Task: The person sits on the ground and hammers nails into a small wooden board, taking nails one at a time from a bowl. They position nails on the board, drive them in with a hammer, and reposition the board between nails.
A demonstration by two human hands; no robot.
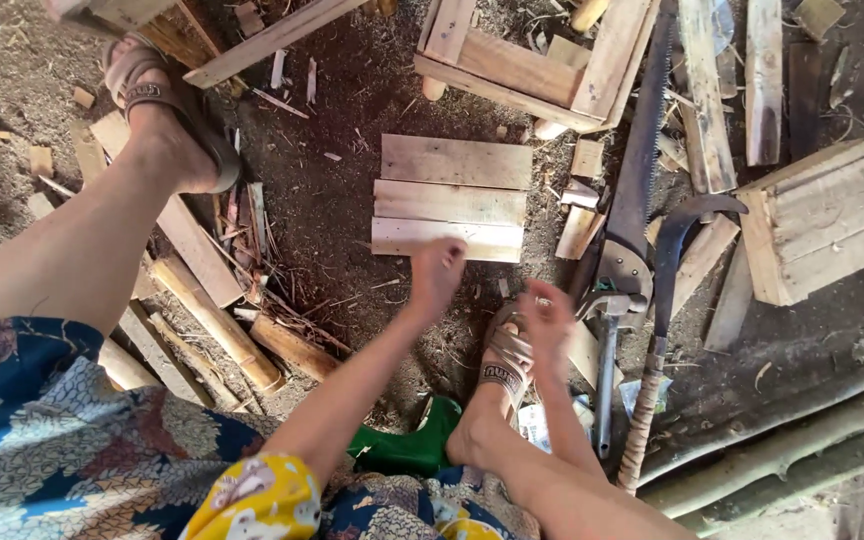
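Three short wooden boards (452,197) lie side by side on the dirt ground in front of me. My left hand (436,275) hovers at the near edge of the closest board, fingers curled, and I cannot tell whether it holds anything. My right hand (548,318) is a little lower and to the right, above my sandalled right foot (497,385), with its fingers loosely bent. Just right of it lie a claw hammer (607,345), a handsaw (640,160) and a curved blade with a wrapped handle (664,300).
A wooden frame (527,60) stands beyond the boards and a small plank box (820,220) is at the right. Offcuts, planks and bamboo pieces (217,325) litter the ground to the left near my left foot (167,120). A green object (407,448) lies under my leg.
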